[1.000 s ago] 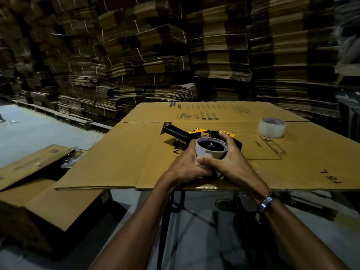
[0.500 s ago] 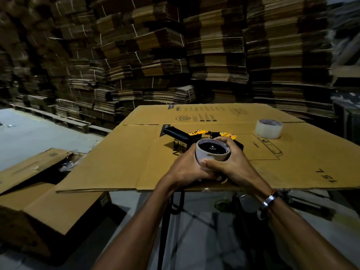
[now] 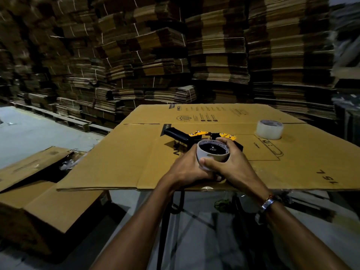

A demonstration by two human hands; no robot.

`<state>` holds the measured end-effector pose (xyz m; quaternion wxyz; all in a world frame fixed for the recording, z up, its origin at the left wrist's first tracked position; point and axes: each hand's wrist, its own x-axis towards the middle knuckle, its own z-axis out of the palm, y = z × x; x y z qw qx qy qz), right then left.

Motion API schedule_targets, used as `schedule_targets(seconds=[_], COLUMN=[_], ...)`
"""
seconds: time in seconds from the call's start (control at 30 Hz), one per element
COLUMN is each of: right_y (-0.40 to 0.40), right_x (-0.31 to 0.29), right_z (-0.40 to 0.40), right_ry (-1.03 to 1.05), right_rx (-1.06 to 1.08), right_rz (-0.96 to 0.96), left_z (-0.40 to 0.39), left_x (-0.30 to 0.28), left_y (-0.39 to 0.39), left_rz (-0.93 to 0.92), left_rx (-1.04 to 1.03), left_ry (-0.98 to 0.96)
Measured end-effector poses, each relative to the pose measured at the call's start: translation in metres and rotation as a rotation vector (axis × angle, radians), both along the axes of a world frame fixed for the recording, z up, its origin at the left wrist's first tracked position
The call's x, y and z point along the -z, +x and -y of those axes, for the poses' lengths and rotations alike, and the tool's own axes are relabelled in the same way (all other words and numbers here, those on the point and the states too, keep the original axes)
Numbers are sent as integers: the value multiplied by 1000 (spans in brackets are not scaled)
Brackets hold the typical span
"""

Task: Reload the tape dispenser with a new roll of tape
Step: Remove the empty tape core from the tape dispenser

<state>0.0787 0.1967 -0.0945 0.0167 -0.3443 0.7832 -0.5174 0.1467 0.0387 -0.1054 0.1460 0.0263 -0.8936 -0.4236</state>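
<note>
Stacked flattened cartons (image 3: 218,55) wall in a dim storeroom, and a flat cardboard sheet (image 3: 120,158) serves as the worktop. Both hands curl round one roll of tape (image 3: 211,157) at the sheet's near edge: the right hand (image 3: 231,164) wraps it from the right with the thumb across its front, the left hand (image 3: 188,168) cups its left side. Directly beyond the fingertips lies the tape dispenser (image 3: 202,135), black with yellow plates, its handle pointing far-left, its long axis running left to right. A second, clear roll (image 3: 269,129) stands well apart, far-right, nearer the right hand.
</note>
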Motion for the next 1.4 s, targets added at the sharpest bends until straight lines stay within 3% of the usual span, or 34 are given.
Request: schedule_targets(seconds=[0.17, 0.47, 0.83, 1.2, 1.4], right_y=[5, -4, 1, -7, -2], right_x=[3, 4, 8, 3, 4], right_z=[5, -3, 1, -2, 5], right_ry=[0, -123, -108, -269, -129], right_rx=[86, 0, 18, -65, -8], right_rz=[-118, -6, -139, 83, 37], left_z=[-1, -3, -5, -5, -4], left_x=[-1, -4, -5, -3, -3], left_y=[0, 2, 3, 2, 3], left_rz=[5, -77, -49, -50, -42], left_rx=[-11, 56, 28, 20, -32], left_ry=[-22, 5, -27, 19, 17])
